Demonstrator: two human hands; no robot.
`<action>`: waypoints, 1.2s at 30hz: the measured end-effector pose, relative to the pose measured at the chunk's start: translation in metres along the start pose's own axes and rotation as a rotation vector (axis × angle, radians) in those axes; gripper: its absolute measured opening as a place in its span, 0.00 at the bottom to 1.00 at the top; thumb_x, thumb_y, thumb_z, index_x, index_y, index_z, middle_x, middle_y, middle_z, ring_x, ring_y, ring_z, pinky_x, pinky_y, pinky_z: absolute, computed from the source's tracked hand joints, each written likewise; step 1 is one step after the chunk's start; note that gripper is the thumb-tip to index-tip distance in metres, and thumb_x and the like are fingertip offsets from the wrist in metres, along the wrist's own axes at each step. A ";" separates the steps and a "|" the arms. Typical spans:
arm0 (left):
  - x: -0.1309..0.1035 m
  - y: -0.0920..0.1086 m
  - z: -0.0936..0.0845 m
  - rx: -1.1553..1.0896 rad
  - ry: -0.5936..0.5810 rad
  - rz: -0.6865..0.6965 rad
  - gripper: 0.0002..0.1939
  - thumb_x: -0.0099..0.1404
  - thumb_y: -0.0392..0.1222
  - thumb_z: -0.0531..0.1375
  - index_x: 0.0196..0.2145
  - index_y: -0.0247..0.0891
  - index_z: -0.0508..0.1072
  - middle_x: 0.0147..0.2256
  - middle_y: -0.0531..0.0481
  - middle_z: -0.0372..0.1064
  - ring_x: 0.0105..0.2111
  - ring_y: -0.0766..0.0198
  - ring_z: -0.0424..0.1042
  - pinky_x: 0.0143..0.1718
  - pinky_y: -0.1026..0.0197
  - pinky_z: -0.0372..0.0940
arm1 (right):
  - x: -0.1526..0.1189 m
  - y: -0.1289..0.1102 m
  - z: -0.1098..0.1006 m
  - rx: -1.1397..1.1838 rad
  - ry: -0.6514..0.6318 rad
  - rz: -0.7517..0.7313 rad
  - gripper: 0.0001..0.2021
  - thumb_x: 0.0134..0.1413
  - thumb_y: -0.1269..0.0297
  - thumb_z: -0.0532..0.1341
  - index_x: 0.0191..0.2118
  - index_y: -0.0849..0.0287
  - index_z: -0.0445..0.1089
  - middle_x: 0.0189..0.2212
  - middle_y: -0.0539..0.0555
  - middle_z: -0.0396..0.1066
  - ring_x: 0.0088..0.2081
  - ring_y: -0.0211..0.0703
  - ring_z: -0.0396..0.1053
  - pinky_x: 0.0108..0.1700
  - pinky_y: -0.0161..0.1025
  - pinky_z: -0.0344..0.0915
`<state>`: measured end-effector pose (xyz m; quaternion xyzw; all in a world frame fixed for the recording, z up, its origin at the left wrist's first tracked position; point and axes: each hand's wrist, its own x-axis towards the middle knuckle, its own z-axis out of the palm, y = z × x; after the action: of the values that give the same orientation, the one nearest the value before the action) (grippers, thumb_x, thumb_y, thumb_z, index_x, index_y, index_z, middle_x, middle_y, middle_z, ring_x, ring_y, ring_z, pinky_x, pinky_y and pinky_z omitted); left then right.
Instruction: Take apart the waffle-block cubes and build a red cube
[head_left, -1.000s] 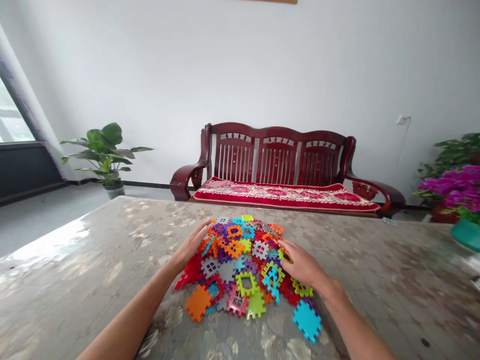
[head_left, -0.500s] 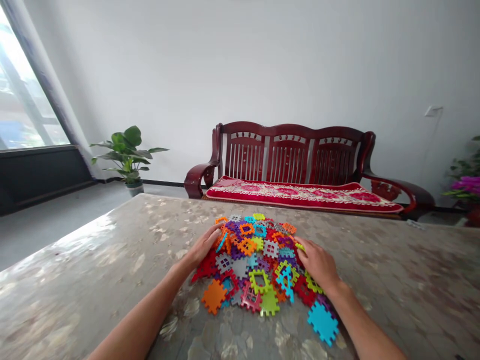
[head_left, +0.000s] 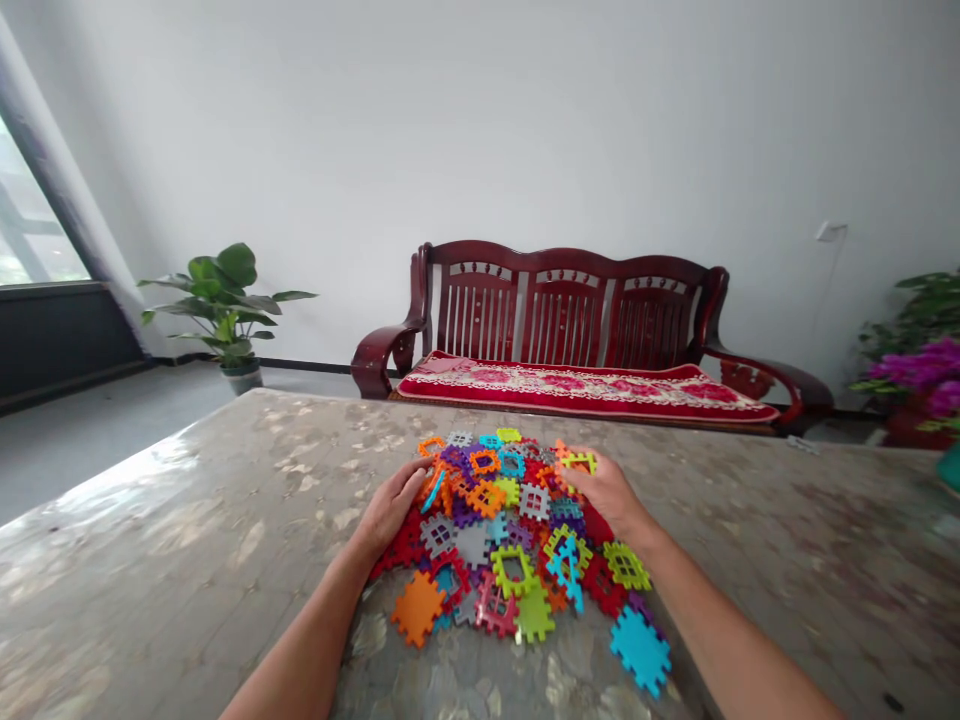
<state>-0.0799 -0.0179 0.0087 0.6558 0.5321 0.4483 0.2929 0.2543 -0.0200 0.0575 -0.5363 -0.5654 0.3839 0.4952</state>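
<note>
Head view was all we had. Our right hand (head_left: 606, 490) had its fingertips closed on a yellow-green piece (head_left: 578, 461), lifted a little above the far right edge of the pile of plastic pieces (head_left: 510, 530). Our left hand (head_left: 391, 508) lay flat on the pile's left edge, fingers loosely together and stretched over red and orange pieces, gripping nothing that we could see. The pile sat in the middle of the marbled table (head_left: 187, 530), a jumble of notched squares in orange, purple, grey, red, green and blue. An orange piece (head_left: 417, 608) lay at its near left edge, and a blue piece (head_left: 640, 650) lay just apart from the heap at the near right (beside our right forearm). Beyond the table stood a dark wooden bench (head_left: 570, 320) with a red cushion (head_left: 585, 388), a potted plant (head_left: 225, 300) to its left and purple flowers (head_left: 919, 365) at the far right.
</note>
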 end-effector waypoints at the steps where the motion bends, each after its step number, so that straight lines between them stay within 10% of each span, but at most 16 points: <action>1: 0.000 -0.001 0.000 0.000 -0.002 0.001 0.27 0.66 0.57 0.50 0.52 0.38 0.74 0.54 0.45 0.72 0.55 0.52 0.68 0.61 0.51 0.56 | 0.003 -0.005 0.008 0.037 -0.065 0.022 0.28 0.42 0.52 0.67 0.49 0.59 0.68 0.36 0.55 0.77 0.35 0.48 0.75 0.38 0.44 0.72; 5: 0.001 0.001 -0.001 0.000 -0.010 0.015 0.27 0.66 0.58 0.50 0.51 0.38 0.73 0.54 0.45 0.72 0.56 0.52 0.67 0.62 0.52 0.56 | 0.009 -0.012 0.018 -0.018 -0.186 0.039 0.32 0.46 0.49 0.65 0.57 0.56 0.64 0.53 0.62 0.70 0.44 0.51 0.74 0.39 0.45 0.73; 10: 0.002 0.004 -0.002 -0.014 -0.002 0.012 0.27 0.66 0.58 0.50 0.51 0.38 0.74 0.53 0.45 0.72 0.55 0.52 0.68 0.60 0.51 0.58 | -0.021 0.004 -0.021 -0.340 -0.224 -0.166 0.36 0.48 0.48 0.65 0.62 0.54 0.60 0.62 0.61 0.60 0.60 0.57 0.61 0.58 0.54 0.61; 17: 0.003 0.005 0.001 -0.047 0.005 0.017 0.26 0.64 0.59 0.51 0.50 0.40 0.75 0.52 0.46 0.73 0.54 0.52 0.69 0.60 0.50 0.58 | -0.080 0.016 -0.037 -0.859 -0.454 -0.201 0.56 0.28 0.55 0.74 0.68 0.45 0.50 0.70 0.57 0.41 0.68 0.62 0.45 0.65 0.56 0.48; 25: 0.005 0.001 0.002 -0.019 -0.013 0.004 0.25 0.62 0.59 0.55 0.46 0.40 0.77 0.47 0.47 0.77 0.47 0.52 0.73 0.54 0.52 0.64 | -0.073 0.002 -0.027 -0.980 -0.451 -0.312 0.39 0.43 0.63 0.64 0.64 0.52 0.58 0.59 0.57 0.63 0.59 0.55 0.60 0.59 0.49 0.59; 36: 0.006 -0.001 0.003 0.005 -0.033 0.004 0.25 0.63 0.58 0.54 0.46 0.39 0.78 0.46 0.47 0.77 0.47 0.52 0.73 0.53 0.53 0.64 | -0.075 0.008 -0.024 -1.128 -0.393 -0.486 0.35 0.46 0.75 0.53 0.64 0.54 0.58 0.54 0.56 0.68 0.54 0.52 0.63 0.54 0.46 0.64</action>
<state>-0.0776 -0.0119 0.0084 0.6649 0.5270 0.4367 0.2991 0.2744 -0.0954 0.0440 -0.4906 -0.8659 -0.0047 0.0973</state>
